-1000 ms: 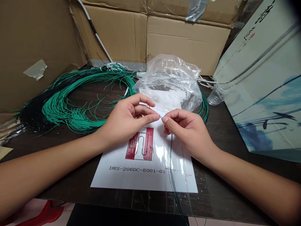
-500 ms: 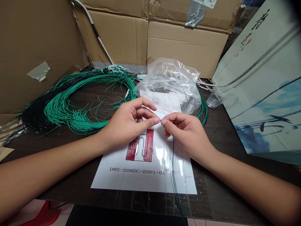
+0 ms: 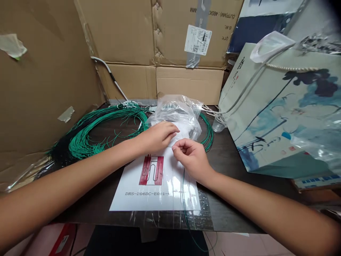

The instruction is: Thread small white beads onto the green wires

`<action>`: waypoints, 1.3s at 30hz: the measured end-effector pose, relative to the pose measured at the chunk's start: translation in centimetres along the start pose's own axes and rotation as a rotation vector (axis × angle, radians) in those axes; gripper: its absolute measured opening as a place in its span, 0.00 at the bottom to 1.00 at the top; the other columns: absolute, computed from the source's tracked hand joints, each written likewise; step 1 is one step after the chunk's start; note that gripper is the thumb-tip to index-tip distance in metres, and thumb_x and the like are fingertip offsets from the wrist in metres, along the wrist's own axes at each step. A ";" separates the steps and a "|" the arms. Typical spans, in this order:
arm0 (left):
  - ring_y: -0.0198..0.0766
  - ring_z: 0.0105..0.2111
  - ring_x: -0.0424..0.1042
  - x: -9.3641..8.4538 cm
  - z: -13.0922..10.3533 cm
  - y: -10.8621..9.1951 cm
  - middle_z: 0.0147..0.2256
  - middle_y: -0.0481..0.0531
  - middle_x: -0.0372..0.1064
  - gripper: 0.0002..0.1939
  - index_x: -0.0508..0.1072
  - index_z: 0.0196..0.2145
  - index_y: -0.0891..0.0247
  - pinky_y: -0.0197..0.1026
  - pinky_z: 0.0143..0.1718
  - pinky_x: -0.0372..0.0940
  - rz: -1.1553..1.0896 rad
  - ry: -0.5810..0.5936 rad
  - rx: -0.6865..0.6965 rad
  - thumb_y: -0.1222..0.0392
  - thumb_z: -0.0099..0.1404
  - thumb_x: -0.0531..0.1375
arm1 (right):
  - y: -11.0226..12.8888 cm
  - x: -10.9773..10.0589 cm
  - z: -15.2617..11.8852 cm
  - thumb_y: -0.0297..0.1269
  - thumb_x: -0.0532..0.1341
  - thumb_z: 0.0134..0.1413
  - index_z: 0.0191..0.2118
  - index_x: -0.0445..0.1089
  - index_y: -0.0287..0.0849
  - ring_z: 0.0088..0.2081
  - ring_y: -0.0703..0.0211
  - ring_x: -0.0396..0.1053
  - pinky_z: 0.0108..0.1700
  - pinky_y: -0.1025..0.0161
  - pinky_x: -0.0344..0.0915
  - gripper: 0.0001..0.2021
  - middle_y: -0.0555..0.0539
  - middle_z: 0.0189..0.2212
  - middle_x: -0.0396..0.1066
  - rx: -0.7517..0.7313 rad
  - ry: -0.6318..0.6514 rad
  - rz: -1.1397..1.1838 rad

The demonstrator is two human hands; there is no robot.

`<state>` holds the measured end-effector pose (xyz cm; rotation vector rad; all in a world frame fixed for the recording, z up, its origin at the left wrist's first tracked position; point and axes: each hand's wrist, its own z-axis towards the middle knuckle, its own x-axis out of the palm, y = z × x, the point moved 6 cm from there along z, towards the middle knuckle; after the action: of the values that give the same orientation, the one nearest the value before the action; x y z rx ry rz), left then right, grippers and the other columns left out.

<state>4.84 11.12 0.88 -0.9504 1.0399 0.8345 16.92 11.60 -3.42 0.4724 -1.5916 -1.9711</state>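
My right hand (image 3: 192,158) is closed in a pinch over the printed sheet. It grips a thin green wire (image 3: 183,193), whose short dark tip pokes out past the fingertips to the left. The rest of the wire hangs down across the sheet and over the table's front edge. My left hand (image 3: 162,137) is just left of and above the right one, palm down at the near side of a clear plastic bag (image 3: 176,108). Its fingers are bent a little and apart, and I see nothing held in them. The bag's mouth is partly hidden behind this hand.
A large coil of green and black wires (image 3: 80,142) lies on the left, and another green coil (image 3: 209,133) right of the bag. The taped-down printed sheet (image 3: 125,202) lies in front. A cardboard box (image 3: 190,85) stands behind, a painted paper bag (image 3: 266,124) at right.
My left hand has parted from the right fingertips and moved forward to the plastic bag. The right hand still pinches the wire. The view has tilted up and turned right.
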 end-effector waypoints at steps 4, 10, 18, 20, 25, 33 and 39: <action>0.54 0.50 0.71 1.5 3.4 0.7 0.47 0.68 0.75 0.17 0.77 0.48 0.70 0.56 0.52 0.62 0.193 0.083 -0.164 0.60 0.70 0.53 | -0.1 0.4 -0.1 0.38 0.64 0.48 0.29 0.70 0.40 0.25 0.67 0.60 0.29 0.66 0.59 0.07 0.53 0.23 0.65 -0.017 0.042 -0.002; 0.48 0.35 0.76 2.0 4.7 1.7 0.35 0.62 0.79 0.10 0.82 0.36 0.66 0.45 0.38 0.65 0.147 0.112 -0.278 0.65 0.59 0.60 | -0.2 0.6 0.2 0.38 0.64 0.47 0.28 0.69 0.40 0.26 0.66 0.61 0.30 0.65 0.59 0.07 0.52 0.23 0.66 -0.022 0.062 0.018; 0.41 0.40 0.76 0.4 3.0 0.9 0.40 0.56 0.80 0.11 0.81 0.39 0.65 0.42 0.44 0.67 -0.157 0.043 -0.203 0.66 0.64 0.58 | -0.2 -0.2 0.6 0.41 0.64 0.49 0.29 0.69 0.40 0.24 0.68 0.59 0.28 0.66 0.57 0.10 0.54 0.22 0.63 -0.034 -0.016 0.057; 0.39 0.40 0.76 0.0 1.8 0.9 0.41 0.56 0.79 0.11 0.79 0.41 0.65 0.41 0.43 0.68 -0.240 0.005 -0.202 0.63 0.66 0.58 | -0.1 -0.6 0.7 0.42 0.64 0.50 0.29 0.69 0.39 0.23 0.68 0.58 0.27 0.67 0.56 0.10 0.54 0.21 0.63 -0.034 -0.042 0.052; 0.36 0.36 0.75 0.1 -2.8 1.6 0.35 0.53 0.78 0.08 0.78 0.36 0.66 0.38 0.39 0.68 -0.708 -0.139 -0.293 0.58 0.62 0.65 | 0.0 -0.8 0.6 0.41 0.65 0.50 0.29 0.70 0.39 0.23 0.68 0.59 0.26 0.68 0.56 0.10 0.53 0.21 0.65 -0.019 -0.072 0.021; 0.28 0.35 0.73 2.3 -6.1 2.4 0.36 0.47 0.78 0.07 0.81 0.38 0.59 0.31 0.38 0.66 -1.159 -0.197 -0.428 0.57 0.61 0.69 | 0.2 -0.6 0.2 0.35 0.66 0.50 0.28 0.71 0.38 0.22 0.70 0.61 0.24 0.70 0.59 0.06 0.53 0.20 0.67 0.006 -0.069 -0.041; 0.26 0.33 0.72 2.6 -6.2 2.1 0.33 0.46 0.76 0.04 0.81 0.34 0.60 0.27 0.36 0.66 -1.231 -0.223 -0.388 0.59 0.62 0.69 | 0.6 -0.3 -0.2 0.31 0.66 0.51 0.27 0.72 0.37 0.21 0.71 0.62 0.23 0.72 0.58 0.05 0.53 0.19 0.67 -0.042 -0.059 -0.095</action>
<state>1.71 6.41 -3.38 -1.5134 -0.0280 0.0696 17.41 11.55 -2.88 0.4860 -1.5865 -2.1032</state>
